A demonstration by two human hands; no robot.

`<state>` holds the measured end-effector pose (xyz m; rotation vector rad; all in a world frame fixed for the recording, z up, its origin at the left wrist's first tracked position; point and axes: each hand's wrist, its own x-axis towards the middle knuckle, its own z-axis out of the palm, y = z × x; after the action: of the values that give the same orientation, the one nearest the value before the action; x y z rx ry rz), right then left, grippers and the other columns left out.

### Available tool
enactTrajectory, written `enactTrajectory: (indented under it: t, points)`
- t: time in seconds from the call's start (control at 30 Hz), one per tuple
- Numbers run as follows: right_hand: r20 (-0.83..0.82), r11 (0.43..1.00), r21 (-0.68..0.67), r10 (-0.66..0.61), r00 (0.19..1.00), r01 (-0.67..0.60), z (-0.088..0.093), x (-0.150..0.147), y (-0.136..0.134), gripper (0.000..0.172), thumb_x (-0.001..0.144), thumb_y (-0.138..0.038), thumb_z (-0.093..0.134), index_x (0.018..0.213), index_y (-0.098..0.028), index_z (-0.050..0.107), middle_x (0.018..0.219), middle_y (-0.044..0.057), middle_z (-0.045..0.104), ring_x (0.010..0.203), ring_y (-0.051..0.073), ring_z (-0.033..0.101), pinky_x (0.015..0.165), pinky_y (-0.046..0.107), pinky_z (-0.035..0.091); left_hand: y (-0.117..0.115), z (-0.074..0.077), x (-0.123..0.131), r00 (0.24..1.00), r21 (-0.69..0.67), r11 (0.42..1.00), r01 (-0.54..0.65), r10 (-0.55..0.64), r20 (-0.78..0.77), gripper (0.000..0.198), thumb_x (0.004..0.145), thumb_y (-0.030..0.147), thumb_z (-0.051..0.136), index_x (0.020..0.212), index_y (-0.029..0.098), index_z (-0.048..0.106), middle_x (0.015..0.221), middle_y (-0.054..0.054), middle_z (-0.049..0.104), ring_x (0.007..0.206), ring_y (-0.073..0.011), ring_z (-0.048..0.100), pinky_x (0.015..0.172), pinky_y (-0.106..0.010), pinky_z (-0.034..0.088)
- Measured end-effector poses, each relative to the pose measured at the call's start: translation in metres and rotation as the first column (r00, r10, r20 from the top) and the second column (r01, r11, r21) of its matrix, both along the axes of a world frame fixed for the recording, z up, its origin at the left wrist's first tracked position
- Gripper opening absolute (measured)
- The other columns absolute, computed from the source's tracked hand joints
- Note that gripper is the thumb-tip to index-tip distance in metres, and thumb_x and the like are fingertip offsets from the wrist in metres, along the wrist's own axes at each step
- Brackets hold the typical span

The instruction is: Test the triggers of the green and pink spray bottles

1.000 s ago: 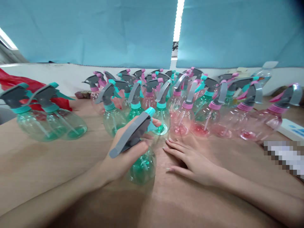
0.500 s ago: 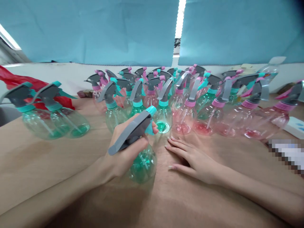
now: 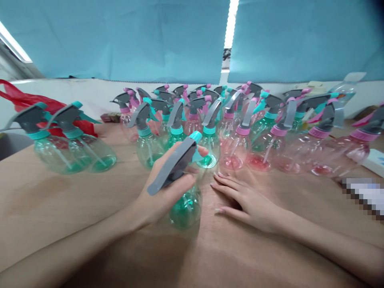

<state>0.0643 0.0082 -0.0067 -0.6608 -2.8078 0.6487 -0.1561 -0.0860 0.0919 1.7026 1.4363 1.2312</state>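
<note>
My left hand (image 3: 163,191) is wrapped round the neck of a green spray bottle (image 3: 185,208) with a grey trigger head and a teal nozzle. The bottle stands tilted on the brown table (image 3: 75,208). One finger reaches up to the teal nozzle. My right hand (image 3: 244,199) lies flat on the table just right of the bottle, fingers stretched out and holding nothing.
Several green and pink spray bottles (image 3: 210,128) crowd the table's far middle and right. Two green bottles (image 3: 73,146) stand apart at the left, in front of a red plastic bag (image 3: 27,102). A white box (image 3: 376,160) lies at the right edge. Blue blinds hang behind.
The view has shifted a little, so everything sits slightly further right. Both hands and the held bottle keep the same pose.
</note>
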Motion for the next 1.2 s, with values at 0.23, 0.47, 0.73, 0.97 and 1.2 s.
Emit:
enactTrajectory:
  t: [0.23, 0.47, 0.73, 0.97, 1.2]
  points:
    - [-0.020, 1.000, -0.016, 0.002, 1.000, -0.002, -0.0016, 0.0009, 0.0011, 0.067, 0.092, -0.060, 0.048, 0.148, -0.024, 0.039, 0.155, 0.008, 0.033, 0.144, 0.032, 0.025, 0.114, 0.055, 0.029, 0.0011, 0.0011, 0.0029, 0.985, -0.035, 0.998, 0.051, -0.044, 0.168, 0.052, 0.073, 0.015, 0.057, 0.124, 0.026, 0.055, 0.131, -0.005, 0.057, 0.099, -0.0208, 0.062, 0.075, -0.027, 0.049]
    - [-0.015, 1.000, -0.018, 0.001, 1.000, -0.002, 0.0000, 0.0005, 0.0008, 0.067, 0.092, -0.061, 0.047, 0.147, -0.023, 0.040, 0.155, 0.009, 0.033, 0.143, 0.032, 0.027, 0.114, 0.054, 0.029, 0.0009, 0.0025, 0.0030, 0.983, -0.050, 0.997, 0.066, -0.056, 0.177, 0.046, 0.075, 0.015, 0.056, 0.120, 0.025, 0.056, 0.103, -0.002, 0.063, 0.064, -0.0111, 0.050, 0.065, -0.026, 0.044]
    - [-0.012, 1.000, -0.016, 0.002, 1.000, -0.002, -0.0007, 0.0001, 0.0014, 0.067, 0.093, -0.060, 0.046, 0.147, -0.023, 0.040, 0.155, 0.008, 0.033, 0.144, 0.031, 0.027, 0.115, 0.054, 0.028, 0.0006, 0.0034, 0.0055, 0.991, -0.021, 0.999, 0.040, -0.037, 0.126, 0.041, 0.075, 0.017, 0.055, 0.116, 0.022, 0.056, 0.075, 0.003, 0.052, 0.054, -0.0097, 0.036, 0.055, -0.025, 0.036]
    - [-0.025, 1.000, -0.022, 0.006, 1.000, -0.006, -0.0011, 0.0003, 0.0016, 0.067, 0.092, -0.060, 0.047, 0.147, -0.023, 0.040, 0.155, 0.009, 0.033, 0.143, 0.031, 0.027, 0.114, 0.054, 0.029, 0.0010, 0.0066, 0.0078, 0.994, 0.005, 1.000, 0.009, -0.009, 0.109, 0.037, 0.075, 0.019, 0.055, 0.112, 0.021, 0.058, 0.080, 0.001, 0.056, 0.057, -0.0107, 0.044, 0.057, -0.025, 0.041]
    - [-0.042, 1.000, -0.023, 0.004, 0.999, -0.005, -0.0028, 0.0006, 0.0018, 0.066, 0.092, -0.059, 0.048, 0.148, -0.025, 0.039, 0.155, 0.009, 0.033, 0.143, 0.032, 0.028, 0.114, 0.055, 0.028, 0.0016, 0.0039, 0.0053, 0.995, -0.012, 1.000, -0.007, 0.008, 0.104, 0.039, 0.074, 0.021, 0.057, 0.113, 0.022, 0.059, 0.081, 0.001, 0.059, 0.056, -0.0108, 0.044, 0.057, -0.026, 0.041]
